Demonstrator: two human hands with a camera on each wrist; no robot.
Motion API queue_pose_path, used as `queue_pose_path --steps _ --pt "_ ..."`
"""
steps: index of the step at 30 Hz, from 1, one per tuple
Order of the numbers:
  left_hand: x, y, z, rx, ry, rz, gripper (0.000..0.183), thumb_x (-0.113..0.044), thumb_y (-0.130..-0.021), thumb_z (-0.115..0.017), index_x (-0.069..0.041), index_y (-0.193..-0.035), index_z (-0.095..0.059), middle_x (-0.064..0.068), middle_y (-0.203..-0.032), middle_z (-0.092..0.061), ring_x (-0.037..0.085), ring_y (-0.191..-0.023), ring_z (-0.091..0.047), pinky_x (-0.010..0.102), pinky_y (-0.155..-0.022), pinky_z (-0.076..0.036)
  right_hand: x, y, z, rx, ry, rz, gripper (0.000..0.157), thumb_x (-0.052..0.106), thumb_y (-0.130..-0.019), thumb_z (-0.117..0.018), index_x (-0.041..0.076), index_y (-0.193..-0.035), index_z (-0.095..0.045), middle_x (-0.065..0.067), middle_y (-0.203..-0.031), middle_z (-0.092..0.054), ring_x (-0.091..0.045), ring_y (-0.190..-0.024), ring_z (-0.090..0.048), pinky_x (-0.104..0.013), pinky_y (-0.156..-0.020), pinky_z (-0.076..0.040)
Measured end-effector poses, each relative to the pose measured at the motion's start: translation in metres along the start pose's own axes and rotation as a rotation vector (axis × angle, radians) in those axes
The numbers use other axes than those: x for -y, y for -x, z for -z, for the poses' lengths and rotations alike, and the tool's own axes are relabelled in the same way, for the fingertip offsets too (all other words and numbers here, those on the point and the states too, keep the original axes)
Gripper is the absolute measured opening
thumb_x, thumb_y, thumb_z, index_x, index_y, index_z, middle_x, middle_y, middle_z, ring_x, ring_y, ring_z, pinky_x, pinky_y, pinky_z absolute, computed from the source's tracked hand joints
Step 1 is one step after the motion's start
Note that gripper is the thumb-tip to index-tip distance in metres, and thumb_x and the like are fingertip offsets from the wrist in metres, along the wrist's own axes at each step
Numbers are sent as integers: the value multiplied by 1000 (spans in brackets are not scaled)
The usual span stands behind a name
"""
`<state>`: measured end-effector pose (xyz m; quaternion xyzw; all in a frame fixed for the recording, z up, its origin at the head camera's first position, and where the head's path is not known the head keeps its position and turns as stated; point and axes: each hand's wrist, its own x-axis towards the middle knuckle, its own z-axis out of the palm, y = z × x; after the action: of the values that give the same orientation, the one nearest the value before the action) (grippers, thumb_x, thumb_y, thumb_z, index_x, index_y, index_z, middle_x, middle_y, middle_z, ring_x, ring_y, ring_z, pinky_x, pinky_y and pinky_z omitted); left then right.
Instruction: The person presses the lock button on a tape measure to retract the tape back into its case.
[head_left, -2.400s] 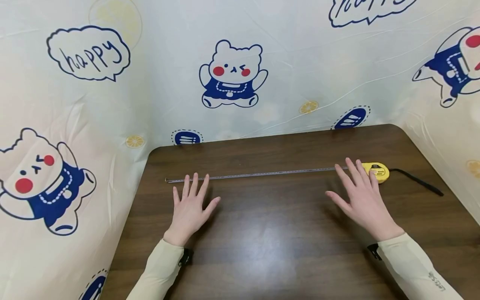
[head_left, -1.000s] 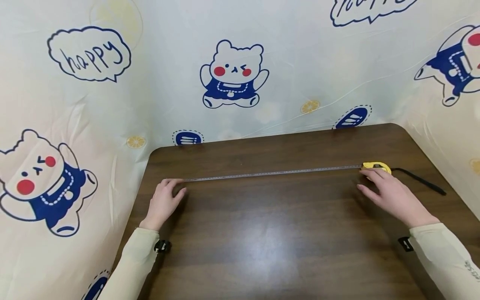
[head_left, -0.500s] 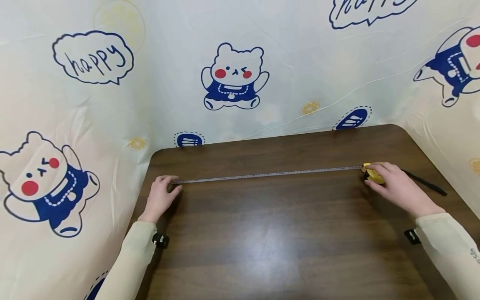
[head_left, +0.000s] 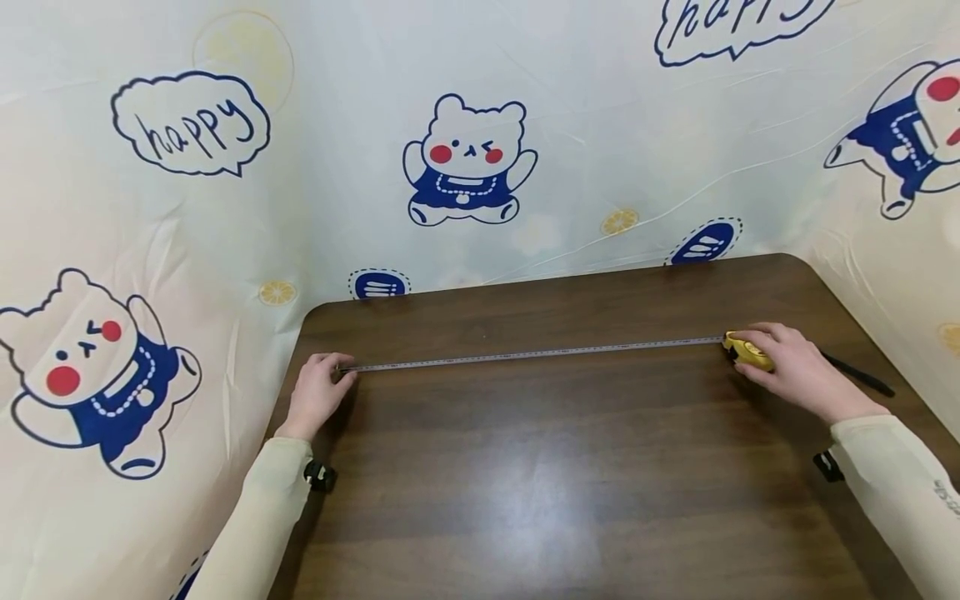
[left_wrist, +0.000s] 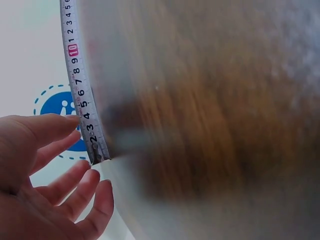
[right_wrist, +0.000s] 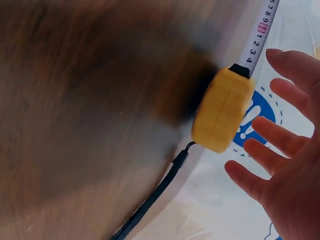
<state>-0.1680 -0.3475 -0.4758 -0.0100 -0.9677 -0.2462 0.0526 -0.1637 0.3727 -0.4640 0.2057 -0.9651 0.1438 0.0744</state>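
A yellow tape measure (head_left: 750,350) lies at the right of the dark wooden table, its metal blade (head_left: 525,356) drawn out straight to the left. My right hand (head_left: 798,371) grips the case in the head view, fingers over the top and thumb on the near side. In the right wrist view, the fingers appear spread beside the yellow case (right_wrist: 223,110). At the blade's hooked end, my left hand (head_left: 313,396) pinches with thumb and fingers. The left wrist view shows the thumb at the edge of the blade (left_wrist: 80,85), near the low numbers.
A black wrist strap (head_left: 858,373) trails from the case toward the table's right side. Printed cloth (head_left: 570,108) with bears surrounds the table (head_left: 540,467) on the left, back and right.
Both hands came from lying spread to the tape measure, the left moving out to the blade's end and the right to the case. The case has tipped up in the right hand.
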Motion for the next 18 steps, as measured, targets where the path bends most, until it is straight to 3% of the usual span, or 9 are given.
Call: queue_pose_path --steps 5,12,18 --pt "4 -3 0 10 -19 -9 27 -8 -99 -68 4 -122 -69 33 -126 -58 47 -108 -59 63 -89 -48 -7 0 -4 -11 6 42 49 5 -81 -86 2 -126 -66 -35 -127 -54 -57 -112 -53 -75 -87 -43" --pt "9 -6 0 25 -20 -12 25 -6 -98 -67 5 -120 -70 32 -122 -61 48 -109 -60 63 -93 -47 -11 0 -6 -2 -15 54 38 2 -82 -86 3 -116 -71 -36 -128 -54 -58 -112 -52 -76 -88 -41" --pt "11 -8 0 15 -13 -14 21 -5 -98 -67 5 -116 -71 31 -118 -63 46 -105 -61 62 -91 -49 -15 -1 -7 -12 -37 62 39 0 -81 -86 6 -116 -70 -37 -125 -54 -59 -109 -53 -75 -85 -43"
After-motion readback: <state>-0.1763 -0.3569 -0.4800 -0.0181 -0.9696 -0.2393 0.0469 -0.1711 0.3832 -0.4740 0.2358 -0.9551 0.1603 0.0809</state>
